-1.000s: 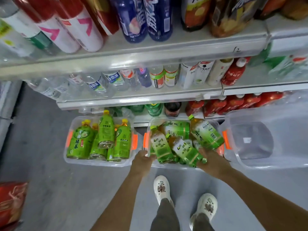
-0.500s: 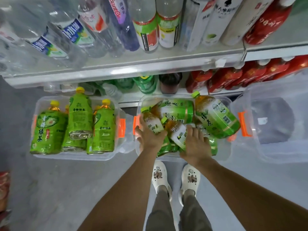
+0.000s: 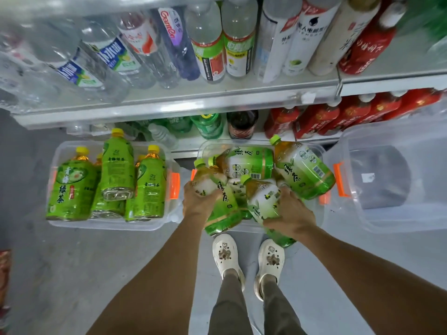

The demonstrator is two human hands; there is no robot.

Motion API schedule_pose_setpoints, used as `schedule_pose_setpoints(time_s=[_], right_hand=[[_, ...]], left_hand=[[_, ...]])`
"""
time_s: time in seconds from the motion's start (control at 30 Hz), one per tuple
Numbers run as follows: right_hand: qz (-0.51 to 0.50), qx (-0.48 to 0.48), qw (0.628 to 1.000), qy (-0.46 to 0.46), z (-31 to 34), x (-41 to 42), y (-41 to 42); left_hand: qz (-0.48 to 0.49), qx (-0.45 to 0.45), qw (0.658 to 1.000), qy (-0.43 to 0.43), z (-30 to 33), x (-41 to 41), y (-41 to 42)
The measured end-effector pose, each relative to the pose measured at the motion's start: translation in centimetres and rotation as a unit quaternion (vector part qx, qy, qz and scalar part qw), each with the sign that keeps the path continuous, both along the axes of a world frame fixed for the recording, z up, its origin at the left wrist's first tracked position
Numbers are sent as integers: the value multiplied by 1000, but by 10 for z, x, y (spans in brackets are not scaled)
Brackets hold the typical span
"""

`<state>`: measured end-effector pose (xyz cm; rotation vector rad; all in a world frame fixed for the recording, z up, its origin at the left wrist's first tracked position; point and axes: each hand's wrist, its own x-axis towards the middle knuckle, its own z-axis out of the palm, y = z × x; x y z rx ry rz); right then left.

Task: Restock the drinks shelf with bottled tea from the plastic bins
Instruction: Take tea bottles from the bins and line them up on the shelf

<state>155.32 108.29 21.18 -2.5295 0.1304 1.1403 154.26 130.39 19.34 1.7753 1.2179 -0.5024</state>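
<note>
Beside middle bin: full bin, empty bin; both hands' fingers gripping tea bottles

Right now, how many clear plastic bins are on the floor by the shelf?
3. The left bin holds upright tea bottles; the middle bin holds jumbled ones, where both hands grip bottles; the right bin has no bottles that I can see. Others may lie outside the frame.

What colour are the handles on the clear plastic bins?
Orange, seen best in the head view: the bin handles are bright orange.
</note>
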Motion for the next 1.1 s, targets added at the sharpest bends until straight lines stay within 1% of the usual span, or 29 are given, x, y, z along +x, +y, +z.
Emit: schedule_pose_setpoints(time_s=[0.1,0.17,0.3,0.37,0.43,0.5,0.6,0.7,0.77,0.93,1.1], right_hand=[[-123,97,987,47,23,2,-10],[-167,136,974,67,46,4,-14],[-193,202,956,85,99,12,-21],[-203,243,945,79,131,17,-21],[-217,281,932,78,158,21,-23],[-238,319,914,78,186,26,-23],[-262,380,885,61,229,34,-20],[-254,460,848,73,278,41,-17],[-254,486,833,69,307,43,-18],[-231,536,811,41,374,46,-17],[-193,572,797,-10,438,52,-14]], left_hand=[[11,-37,999,-32,24,-15,6],[25,-64,996,-53,47,-25,9],[78,-130,983,-102,100,-45,14],[93,-161,975,-121,129,-51,15],[113,-209,959,-156,159,-51,13],[127,-261,935,-204,193,-47,12],[104,-306,913,-248,250,-38,9],[105,-313,901,-283,299,-34,5],[81,-322,895,-298,329,-35,2],[28,-303,886,-350,395,-31,1],[27,-267,861,-432,455,-25,-4]])
